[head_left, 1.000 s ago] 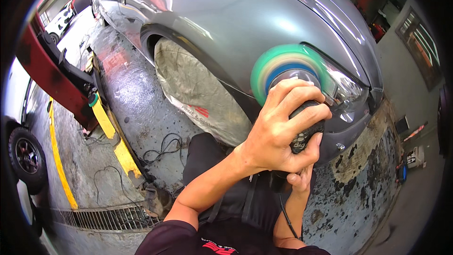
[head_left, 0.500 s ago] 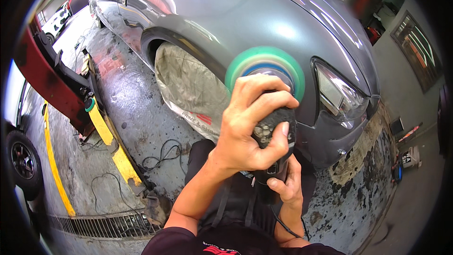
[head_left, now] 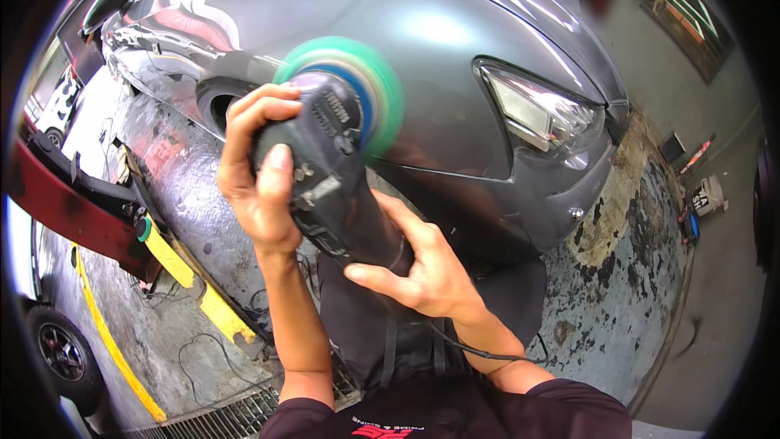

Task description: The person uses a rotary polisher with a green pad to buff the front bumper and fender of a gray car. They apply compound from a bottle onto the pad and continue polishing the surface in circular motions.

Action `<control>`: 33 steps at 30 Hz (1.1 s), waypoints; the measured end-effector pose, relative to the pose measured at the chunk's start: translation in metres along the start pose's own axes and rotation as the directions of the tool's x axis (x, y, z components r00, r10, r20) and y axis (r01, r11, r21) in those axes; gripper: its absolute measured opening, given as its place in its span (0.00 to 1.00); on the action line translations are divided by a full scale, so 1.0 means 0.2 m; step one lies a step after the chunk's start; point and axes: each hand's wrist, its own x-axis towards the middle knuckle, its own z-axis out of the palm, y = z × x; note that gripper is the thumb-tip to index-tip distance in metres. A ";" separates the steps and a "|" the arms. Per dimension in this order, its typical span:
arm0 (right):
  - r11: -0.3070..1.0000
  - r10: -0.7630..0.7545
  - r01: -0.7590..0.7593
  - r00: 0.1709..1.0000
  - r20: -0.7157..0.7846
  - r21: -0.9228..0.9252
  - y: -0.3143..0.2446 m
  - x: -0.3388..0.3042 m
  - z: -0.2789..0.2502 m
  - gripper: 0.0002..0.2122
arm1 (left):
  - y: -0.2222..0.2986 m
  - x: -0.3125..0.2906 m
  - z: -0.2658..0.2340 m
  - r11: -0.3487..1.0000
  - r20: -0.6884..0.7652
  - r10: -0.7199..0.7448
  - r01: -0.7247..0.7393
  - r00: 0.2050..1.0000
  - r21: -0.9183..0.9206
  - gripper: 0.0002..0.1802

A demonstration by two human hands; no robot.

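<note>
A black polishing machine (head_left: 337, 187) is held in both my hands, its green foam pad (head_left: 382, 106) flat against the grey car's front fender (head_left: 431, 73). The pad's face looks smeared, as if spinning. My left hand (head_left: 264, 171) wraps round the machine's head, thumb on top and fingers over the far side. Lower down, my right hand (head_left: 422, 268) grips the rear handle, with its thumb across the top. From the handle a black cord (head_left: 479, 352) runs over my right forearm. The headlight (head_left: 536, 110) lies to the right of the pad.
A red lift post base (head_left: 73, 203) with yellow-painted arms (head_left: 195, 284) stands on the left. Near it lies a loose wheel (head_left: 61, 354). A floor grate (head_left: 244, 415) runs along the bottom. A white bucket (head_left: 708, 195) sits by the right wall.
The polisher and both hands have moved left along the fender, toward the wheel arch. My view has shifted too, and the machine is now tilted with its handle toward the lower right.
</note>
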 end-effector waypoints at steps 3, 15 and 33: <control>0.998 0.058 -0.057 0.998 0.018 -0.031 -0.07 0.04 0.01 0.40 | -0.01 0.04 -0.04 0.999 -0.011 -0.041 0.041 0.999 -0.017 0.23; 0.987 -0.056 0.066 0.996 -0.072 0.145 -0.09 -0.04 -0.10 0.38 | 0.17 0.20 0.22 0.972 0.090 -0.237 0.237 0.967 0.011 0.16; 0.921 -0.108 0.152 0.984 -0.138 0.359 -0.09 -0.21 -0.22 0.43 | 0.23 0.24 0.48 0.965 0.264 -0.249 0.262 0.932 -0.017 0.14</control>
